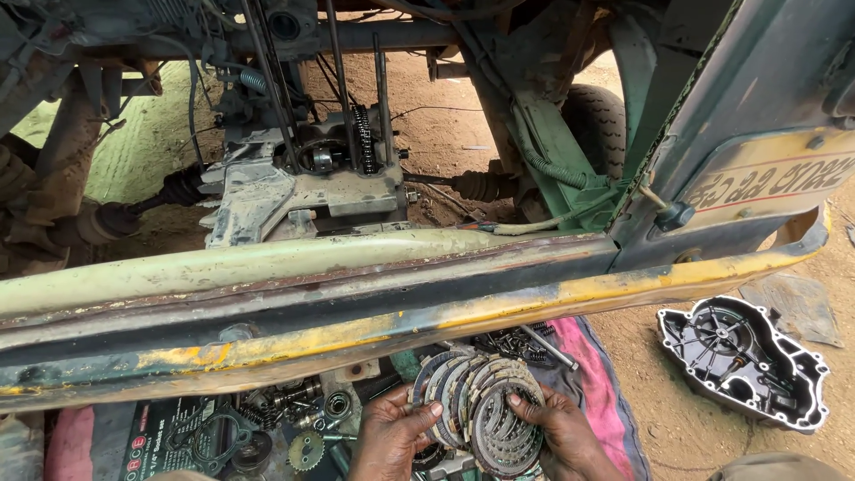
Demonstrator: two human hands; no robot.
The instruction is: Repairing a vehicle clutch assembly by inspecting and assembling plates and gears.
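Far left: pink cloth [71, 445] spread on sandy ground, edge showing beneath worn yellow-and-green steel vehicle bumper [294, 303].
Lower left: dark printed cardboard sheet [156, 441] strewn with small steel parts, among them black gasket [214, 436], coil springs [294, 396], round bearing [337, 405] and small toothed gear [306, 451].
Upper left: stripped grey aluminium engine casing [294, 191] behind bumper, drive chain [363, 138] exposed, rubber-booted axle shaft [147, 203] running off to one side.
Left hand [392, 438]: curled around near side of fanned stack of round grey clutch plates [481, 414], thumb pressed on front plate, fingers hidden behind.
Clutch plates: held upright between both hands, low in frame, just below bumper and above pink cloth; toothed rims overlapping.
Right hand [563, 432]: gripping far side of same stack, fingertips hooked over plate edges.
Behind stack: heap of loose dark bolts and long steel rod [548, 346] on cloth.
Upper right: black rubber tyre [598, 120] under green bodywork.
Far right: black cast clutch cover [744, 361], inner face up, lying on bare earth, well apart from hands.
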